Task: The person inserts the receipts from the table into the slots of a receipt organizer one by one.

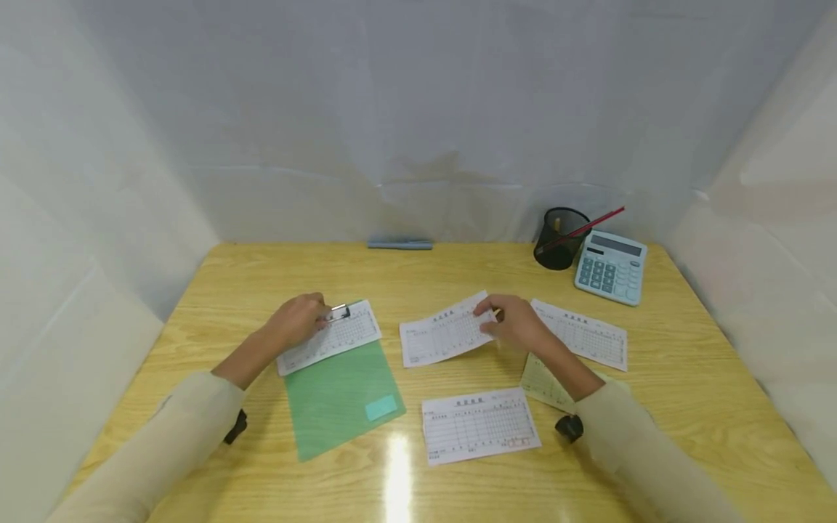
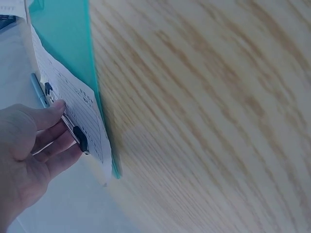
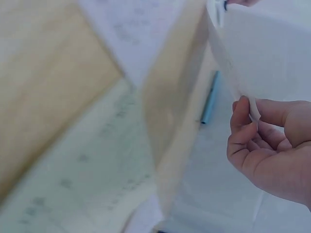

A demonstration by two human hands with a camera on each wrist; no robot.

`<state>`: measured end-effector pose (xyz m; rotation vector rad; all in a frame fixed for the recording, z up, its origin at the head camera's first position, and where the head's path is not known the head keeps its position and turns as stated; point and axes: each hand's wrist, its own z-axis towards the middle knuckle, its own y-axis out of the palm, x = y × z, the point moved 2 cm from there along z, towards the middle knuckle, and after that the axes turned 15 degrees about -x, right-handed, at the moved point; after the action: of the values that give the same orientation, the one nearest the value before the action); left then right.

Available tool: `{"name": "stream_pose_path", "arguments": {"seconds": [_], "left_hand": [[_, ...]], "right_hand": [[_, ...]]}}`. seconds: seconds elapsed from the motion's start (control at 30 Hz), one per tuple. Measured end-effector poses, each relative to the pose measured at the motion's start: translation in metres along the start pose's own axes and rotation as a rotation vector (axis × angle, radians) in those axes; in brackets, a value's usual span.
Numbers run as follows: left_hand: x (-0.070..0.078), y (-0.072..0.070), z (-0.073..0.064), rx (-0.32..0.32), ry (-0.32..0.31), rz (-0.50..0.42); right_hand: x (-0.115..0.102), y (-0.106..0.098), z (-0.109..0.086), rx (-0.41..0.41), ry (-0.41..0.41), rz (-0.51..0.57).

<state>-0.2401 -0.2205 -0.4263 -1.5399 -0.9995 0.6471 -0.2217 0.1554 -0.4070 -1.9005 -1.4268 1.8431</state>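
My left hand [image 1: 301, 321] grips the metal clip [image 2: 73, 127] at the top of a green clip folder [image 1: 343, 392]. In the left wrist view the thumb presses on the clip from one side and the fingers curl round the other. A white printed form [image 1: 356, 328] lies across the folder's top, partly under that hand. My right hand [image 1: 515, 319] pinches the right end of another white form [image 1: 445, 335] between thumb and fingers. That end is raised and the sheet bends slightly, to the right of the folder.
Another form with a red stamp [image 1: 480, 425] lies nearer the front. Right of my right hand are one more white form [image 1: 585, 335] and a yellowish sheet [image 1: 546, 383], partly under the forearm. Behind stand a black mesh pen cup [image 1: 556, 250], a blue calculator [image 1: 611, 267] and a blue pen [image 1: 400, 245].
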Motion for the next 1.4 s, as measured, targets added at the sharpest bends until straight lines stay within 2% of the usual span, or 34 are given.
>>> {"name": "stream_pose_path", "arguments": {"seconds": [0.2, 0.43, 0.7, 1.07, 1.4], "left_hand": [[-0.003, 0.002, 0.001, -0.015, -0.009, 0.007], [-0.003, 0.002, 0.002, -0.014, -0.017, -0.035], [-0.002, 0.003, 0.002, -0.024, 0.003, -0.058], [-0.003, -0.001, 0.0, -0.008, 0.027, -0.076], [0.0, -0.002, 0.001, 0.011, 0.055, -0.047]], "right_hand": [[-0.015, -0.006, 0.006, 0.007, -0.089, 0.064], [-0.034, 0.008, 0.028, -0.041, -0.153, 0.137], [-0.058, 0.039, 0.058, -0.083, -0.118, 0.101], [-0.082, 0.085, 0.1, -0.196, -0.07, 0.011], [-0.095, 0.105, 0.114, -0.215, 0.022, -0.038]]}}
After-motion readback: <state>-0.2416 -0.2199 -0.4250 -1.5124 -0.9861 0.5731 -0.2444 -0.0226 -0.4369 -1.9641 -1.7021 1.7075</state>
